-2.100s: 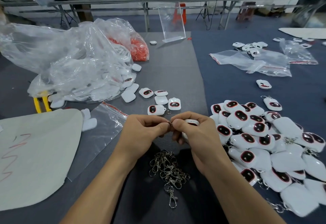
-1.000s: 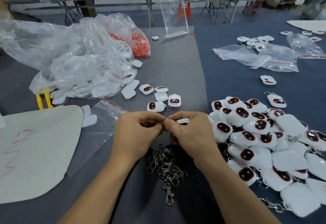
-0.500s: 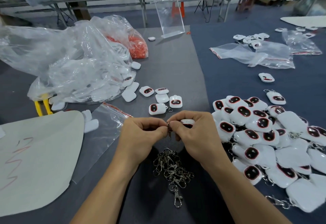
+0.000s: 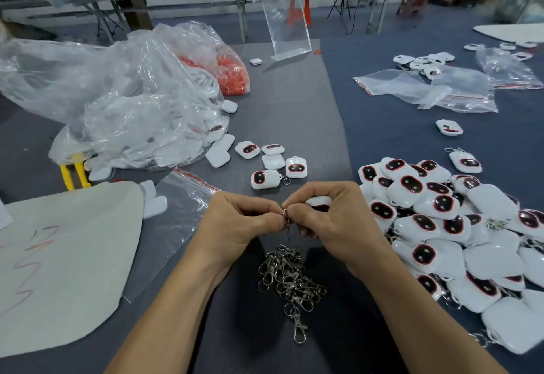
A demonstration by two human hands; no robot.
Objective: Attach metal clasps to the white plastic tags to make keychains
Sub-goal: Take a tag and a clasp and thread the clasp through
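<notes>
- We are pinching the clasp (image 4: pixel 287 222) by its ring between both grips, and its long axis is hanging toward 6 o'clock.
- Our right hand (image 4: pixel 334 220) is also curling round the white tag (image 4: pixel 319 200), just at 3 o'clock of the ring.
- Our left hand (image 4: pixel 238 225) is clamping the ring from 9 o'clock.
- Spare clasps (image 4: pixel 290 282) are lying on the counter (image 4: pixel 294 114) at 6 o'clock.

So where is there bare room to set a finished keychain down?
Bare grey mat lies between the acrylic stand and the loose tags. Bare blue cloth lies between the zip bags and the keychain pile. Crowded: big plastic bag at left, clasp heap in front.
</notes>
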